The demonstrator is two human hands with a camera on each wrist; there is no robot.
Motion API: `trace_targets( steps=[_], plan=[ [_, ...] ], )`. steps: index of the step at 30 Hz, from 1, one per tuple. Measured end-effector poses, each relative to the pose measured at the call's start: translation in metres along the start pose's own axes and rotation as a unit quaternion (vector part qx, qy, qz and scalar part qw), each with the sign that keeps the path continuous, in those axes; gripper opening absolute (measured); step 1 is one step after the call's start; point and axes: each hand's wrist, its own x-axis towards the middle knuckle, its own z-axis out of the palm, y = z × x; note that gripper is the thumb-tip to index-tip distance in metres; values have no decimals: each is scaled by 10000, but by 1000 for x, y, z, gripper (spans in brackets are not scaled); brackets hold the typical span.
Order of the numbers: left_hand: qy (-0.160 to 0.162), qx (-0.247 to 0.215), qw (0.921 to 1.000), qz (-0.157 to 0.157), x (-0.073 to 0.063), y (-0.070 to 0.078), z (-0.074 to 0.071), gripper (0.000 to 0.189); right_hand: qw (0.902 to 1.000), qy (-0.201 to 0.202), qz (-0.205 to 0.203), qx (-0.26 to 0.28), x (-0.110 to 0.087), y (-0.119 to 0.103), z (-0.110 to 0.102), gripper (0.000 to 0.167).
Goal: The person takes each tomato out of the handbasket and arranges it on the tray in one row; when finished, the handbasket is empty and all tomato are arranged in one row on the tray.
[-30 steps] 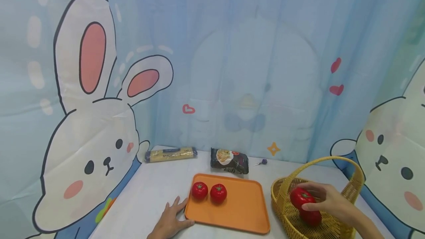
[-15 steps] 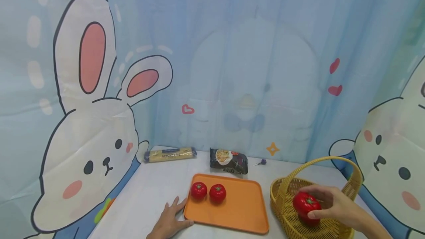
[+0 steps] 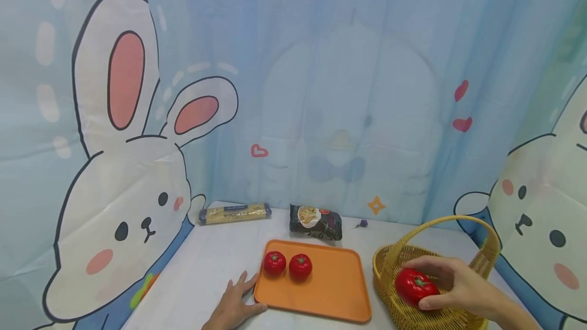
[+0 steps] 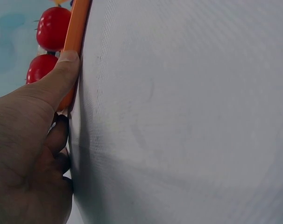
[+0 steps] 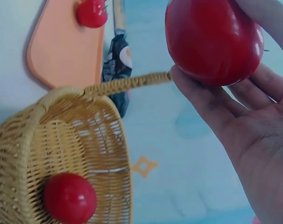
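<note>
In the head view, my right hand [image 3: 465,285] grips a red tomato [image 3: 415,288] between thumb and fingers, over the yellow wicker basket [image 3: 390,294]. The right wrist view shows this tomato above a second loose tomato [image 5: 70,198], which lies inside the basket; in the head view the second one is hidden. At the left, my left hand [image 3: 233,303] rests by the near-left corner of the orange tray [image 3: 339,289], fingers spread and thumb [image 4: 67,70] touching its rim. Two tomatoes, one on the left [image 3: 274,264] and one beside it [image 3: 300,267], sit on the tray.
Behind the tray lie a spaghetti pack [image 3: 236,214] and a dark food packet [image 3: 316,222]. A small purple-headed item [image 3: 363,223] is to their right. The basket's tall handle [image 3: 458,221] arches beside the right hand. A printed curtain [image 3: 339,90] hangs at the back.
The right hand and its tomato have dropped lower over the basket, then shifted slightly left, covering the other tomato. The left hand and the tray stay in place.
</note>
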Motion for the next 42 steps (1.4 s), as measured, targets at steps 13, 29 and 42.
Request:
trace_targets(
  steps=[13,29,42],
  plan=[
    [3,-49,10000,-74,1,-1,-2,85,9994,187,-242,-141,22,-22,22,53],
    [-2,-193,9998,-45,0,-1,-3,86,9918,810,-967,-191,67,-15,62,51],
    [-79,-206,9998,-38,4,-3,-2,87,9858,1454,-812,232,103,10,86,51]
  ],
)
